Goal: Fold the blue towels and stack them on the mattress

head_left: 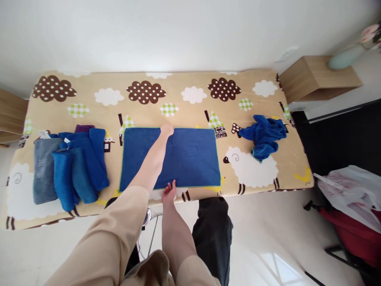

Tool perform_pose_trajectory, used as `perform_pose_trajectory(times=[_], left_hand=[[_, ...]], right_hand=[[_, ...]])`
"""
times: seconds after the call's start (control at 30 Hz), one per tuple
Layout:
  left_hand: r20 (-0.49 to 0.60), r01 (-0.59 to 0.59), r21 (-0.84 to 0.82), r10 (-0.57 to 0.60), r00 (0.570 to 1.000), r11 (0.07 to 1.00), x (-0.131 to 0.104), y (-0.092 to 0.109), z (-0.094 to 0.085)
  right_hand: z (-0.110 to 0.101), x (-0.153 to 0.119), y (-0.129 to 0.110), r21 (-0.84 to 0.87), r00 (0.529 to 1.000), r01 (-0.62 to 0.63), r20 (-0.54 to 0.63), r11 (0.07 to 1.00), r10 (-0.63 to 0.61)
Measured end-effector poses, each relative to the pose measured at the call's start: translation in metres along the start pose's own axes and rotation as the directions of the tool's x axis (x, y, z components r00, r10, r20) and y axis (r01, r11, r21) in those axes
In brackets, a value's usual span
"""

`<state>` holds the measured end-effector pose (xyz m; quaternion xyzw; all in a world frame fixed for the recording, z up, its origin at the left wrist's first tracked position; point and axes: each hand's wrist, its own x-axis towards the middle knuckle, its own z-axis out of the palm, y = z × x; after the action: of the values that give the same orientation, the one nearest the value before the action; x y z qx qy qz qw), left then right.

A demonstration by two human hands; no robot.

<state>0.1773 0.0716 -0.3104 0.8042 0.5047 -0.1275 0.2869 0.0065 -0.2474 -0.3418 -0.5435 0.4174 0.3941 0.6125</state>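
Note:
A blue towel with a thin green border lies flat as a wide rectangle on the patterned bed cover. At the middle of its far edge, my left hand is closed, fingers curled on the cloth. My right hand is at the middle of the near edge, its fingers closed around the border. My left forearm crosses over the towel and hides part of it.
Several rolled or folded towels, a grey one and blue ones, lie at the left. A crumpled blue towel is at the right. Past the bed's right end are a wooden cabinet and a plastic bag.

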Motion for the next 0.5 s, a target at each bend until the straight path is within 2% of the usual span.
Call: perform_pose_trajectory(times=[0.1,0.13,0.5], left_hand=[[-0.017,0.009,-0.036,-0.009,1.000,0.999,0.0033,0.0007,-0.0037],[-0.023,0.008,-0.045,-0.009,1.000,0.999,0.0042,0.0009,-0.0049],[-0.043,-0.020,-0.085,0.016,0.999,0.996,0.0038,-0.0002,0.0013]], right_hand=[[0.0036,-0.0058,-0.0043,0.197,0.984,-0.124,-0.100,0.973,0.146],[0.0048,-0.0075,-0.0056,0.223,0.982,-0.131,-0.104,0.966,0.157],[0.0087,-0.0101,-0.0072,0.235,0.978,-0.122,-0.136,0.964,0.157]])
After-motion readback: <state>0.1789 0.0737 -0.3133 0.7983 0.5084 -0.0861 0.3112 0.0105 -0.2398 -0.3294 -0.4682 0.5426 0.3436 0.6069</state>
